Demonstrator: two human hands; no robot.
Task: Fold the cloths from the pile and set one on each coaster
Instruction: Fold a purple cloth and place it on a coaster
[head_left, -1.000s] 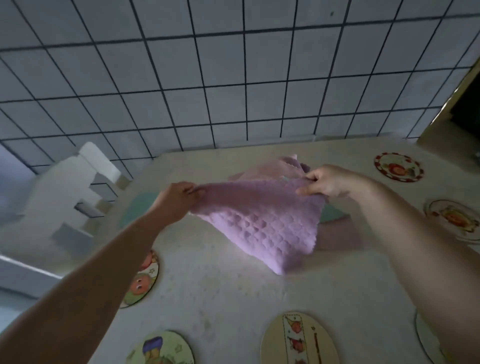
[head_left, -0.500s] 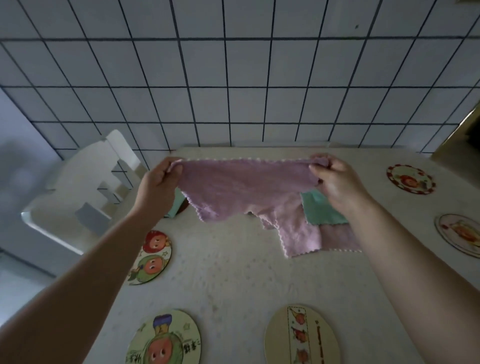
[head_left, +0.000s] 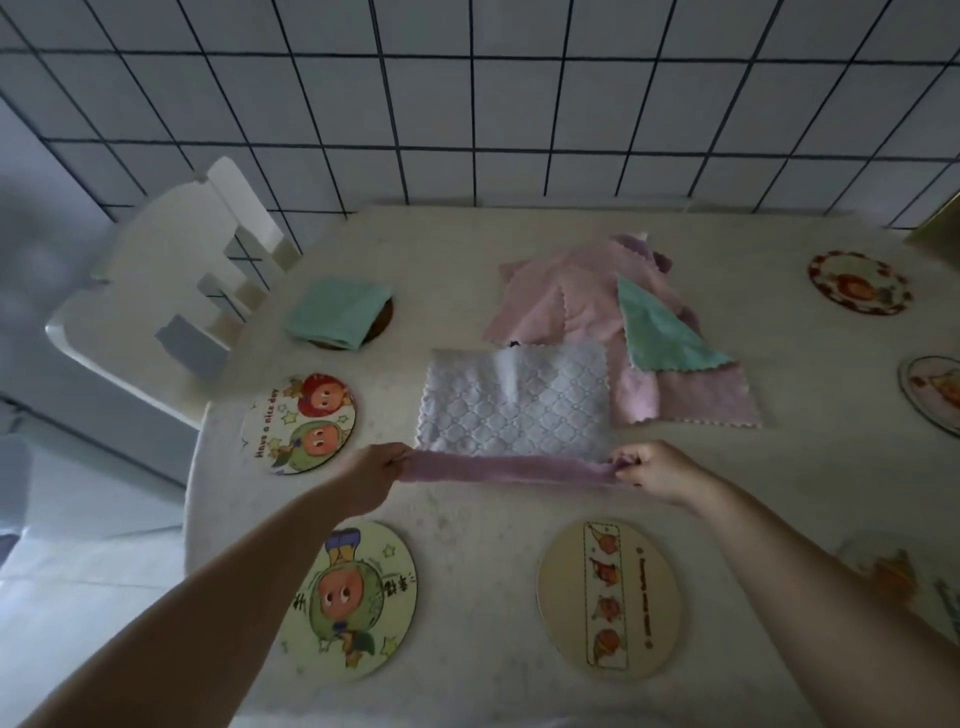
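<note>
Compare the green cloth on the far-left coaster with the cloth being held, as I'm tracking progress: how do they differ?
The folded green cloth is a compact stack; the held cloth lies spread flat on the table.
The folded green cloth sits untouched on a coaster; the held cloth is pinched at its near corners by the left hand and right hand.
Green against pale lilac.

- At the left of the frame we read "Have a nice day" along the rim of the round coaster with two cartoon faces (head_left: 298, 422).
- On the lower-left coaster (head_left: 349, 600) we see a few handwritten-style characters beside the figure, too small for us to read.
- On the lower-middle coaster (head_left: 609, 600) a line of small print runs down the right of the picture strip; we cannot make it out.
</note>
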